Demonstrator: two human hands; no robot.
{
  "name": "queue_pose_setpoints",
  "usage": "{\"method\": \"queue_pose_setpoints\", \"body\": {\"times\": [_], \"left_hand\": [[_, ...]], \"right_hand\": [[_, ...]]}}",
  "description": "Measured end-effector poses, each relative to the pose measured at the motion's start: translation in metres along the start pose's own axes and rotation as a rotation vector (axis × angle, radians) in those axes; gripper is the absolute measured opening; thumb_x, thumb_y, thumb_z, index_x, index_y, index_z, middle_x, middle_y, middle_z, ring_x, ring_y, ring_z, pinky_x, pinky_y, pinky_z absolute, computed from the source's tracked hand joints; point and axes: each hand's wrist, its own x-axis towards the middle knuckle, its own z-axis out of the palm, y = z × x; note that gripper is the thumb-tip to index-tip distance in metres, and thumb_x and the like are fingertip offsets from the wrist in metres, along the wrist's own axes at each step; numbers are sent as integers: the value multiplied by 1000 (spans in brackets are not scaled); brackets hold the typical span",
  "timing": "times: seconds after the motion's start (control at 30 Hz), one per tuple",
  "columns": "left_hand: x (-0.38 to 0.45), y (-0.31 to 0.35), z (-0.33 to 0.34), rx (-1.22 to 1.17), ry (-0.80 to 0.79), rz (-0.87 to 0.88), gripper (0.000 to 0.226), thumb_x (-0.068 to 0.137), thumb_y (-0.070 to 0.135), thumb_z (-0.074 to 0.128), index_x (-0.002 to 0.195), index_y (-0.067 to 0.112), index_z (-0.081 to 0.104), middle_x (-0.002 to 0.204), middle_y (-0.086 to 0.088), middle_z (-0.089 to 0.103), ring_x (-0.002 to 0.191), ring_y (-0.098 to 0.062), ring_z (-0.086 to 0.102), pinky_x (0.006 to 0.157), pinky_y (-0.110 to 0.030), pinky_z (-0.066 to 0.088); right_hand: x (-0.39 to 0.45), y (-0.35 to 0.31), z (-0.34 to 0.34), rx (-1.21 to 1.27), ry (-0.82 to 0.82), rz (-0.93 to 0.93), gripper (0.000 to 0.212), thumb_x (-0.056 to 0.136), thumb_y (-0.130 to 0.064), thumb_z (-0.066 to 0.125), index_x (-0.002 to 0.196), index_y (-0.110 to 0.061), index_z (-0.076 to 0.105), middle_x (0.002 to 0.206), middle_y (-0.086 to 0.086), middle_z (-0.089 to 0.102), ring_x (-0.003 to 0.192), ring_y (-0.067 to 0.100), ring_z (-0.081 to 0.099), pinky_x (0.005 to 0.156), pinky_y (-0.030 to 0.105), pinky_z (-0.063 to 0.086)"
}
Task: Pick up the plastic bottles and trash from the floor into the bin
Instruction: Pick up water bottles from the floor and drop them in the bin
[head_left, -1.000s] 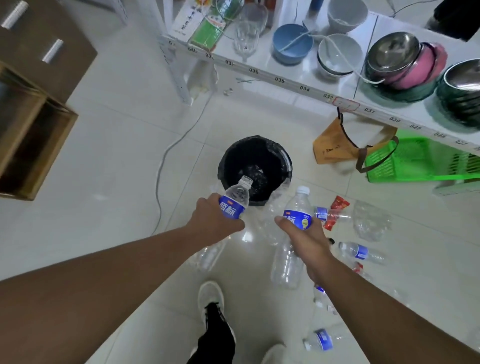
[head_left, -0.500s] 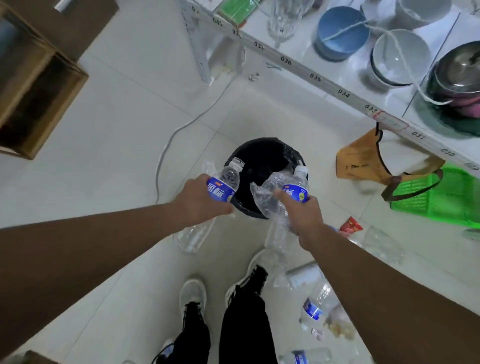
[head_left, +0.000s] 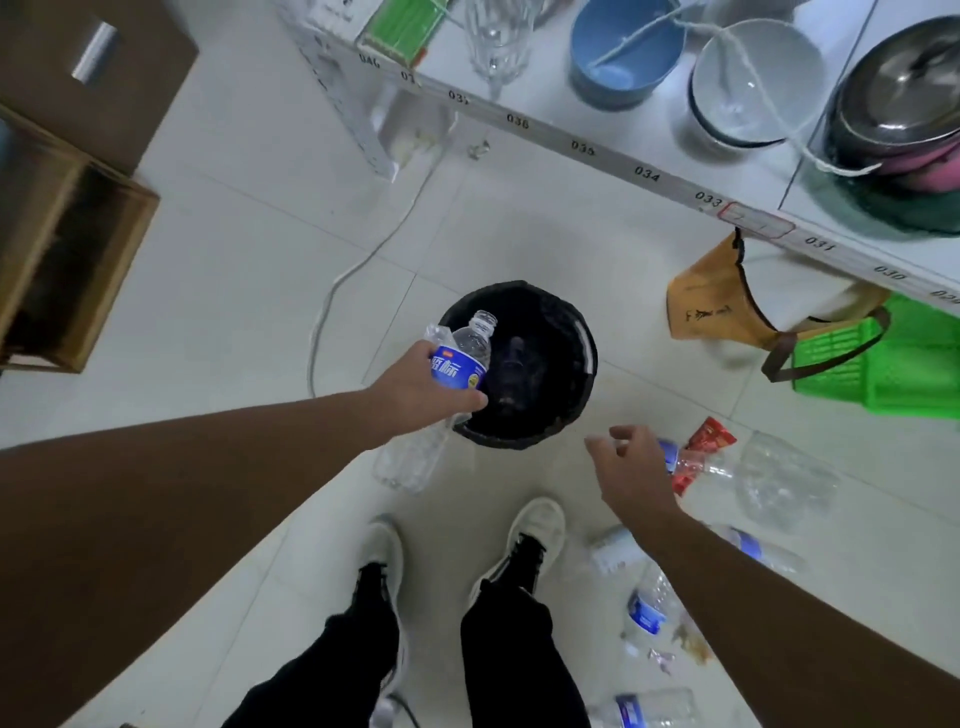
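Note:
A round black bin stands on the tiled floor just ahead of my shoes. My left hand grips a clear bottle with a blue label, its open neck pointing over the bin's left rim. My right hand hovers empty to the right of the bin, fingers relaxed. A dim bottle lies inside the bin. Several more clear bottles lie on the floor: a large one, a blue-labelled one and another near my right arm. A red wrapper lies by the large bottle.
A white shelf edge with bowls, a glass and pots runs across the top right. A tan bag and a green basket sit under it. A white cable crosses the floor; a wooden box stands at left.
My right hand has let go of its bottles and pulled back to the right of the bin, now empty. My left hand with its bottle has moved over the bin's rim.

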Motion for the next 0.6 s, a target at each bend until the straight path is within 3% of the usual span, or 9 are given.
{"method": "queue_pose_setpoints", "body": {"times": [0.1, 0.2, 0.3, 0.37, 0.47, 0.6], "left_hand": [[13, 16, 12, 27, -40, 9, 77, 71, 44, 97, 131, 31, 51, 112, 5, 69, 88, -9, 71, 60, -22, 55], [25, 19, 24, 96, -101, 37, 89, 74, 40, 97, 145, 26, 46, 119, 3, 70, 100, -16, 74, 83, -35, 63], [31, 17, 29, 293, -27, 116, 87, 77, 45, 93, 148, 21, 47, 134, -4, 66, 116, -26, 69, 102, -48, 57], [29, 19, 25, 430, 61, 200, 85, 83, 47, 85, 154, 19, 47, 142, -7, 61, 125, -31, 64, 106, -48, 55], [21, 28, 17, 600, 4, 396, 77, 84, 45, 79, 152, 22, 51, 145, -6, 57, 130, -32, 59, 106, -48, 54], [11, 40, 4, 809, -119, 497, 84, 80, 56, 77, 154, 27, 48, 156, -4, 48, 139, -32, 50, 111, -56, 50]], "right_hand": [[-13, 28, -16, 30, 41, 75, 45, 96, -38, 69, 132, -15, 57, 128, 15, 61, 111, 39, 69, 97, 62, 59], [-26, 52, -25, 65, 78, 121, 38, 96, -37, 71, 126, -15, 61, 119, 15, 67, 100, 35, 72, 91, 54, 62], [-38, 71, -26, 182, 127, 185, 22, 97, -32, 70, 110, -15, 64, 104, 11, 72, 86, 29, 72, 81, 51, 59], [-48, 79, -22, 271, 140, 251, 21, 96, -32, 69, 105, -14, 65, 95, 6, 71, 82, 29, 69, 77, 50, 55], [-74, 84, -9, 310, 33, 347, 29, 93, -38, 72, 108, -14, 68, 86, 6, 67, 74, 23, 60, 63, 34, 43], [-109, 78, 4, 261, -6, 334, 38, 88, -54, 77, 116, -29, 69, 103, -4, 69, 91, 15, 63, 72, 30, 44]]}}
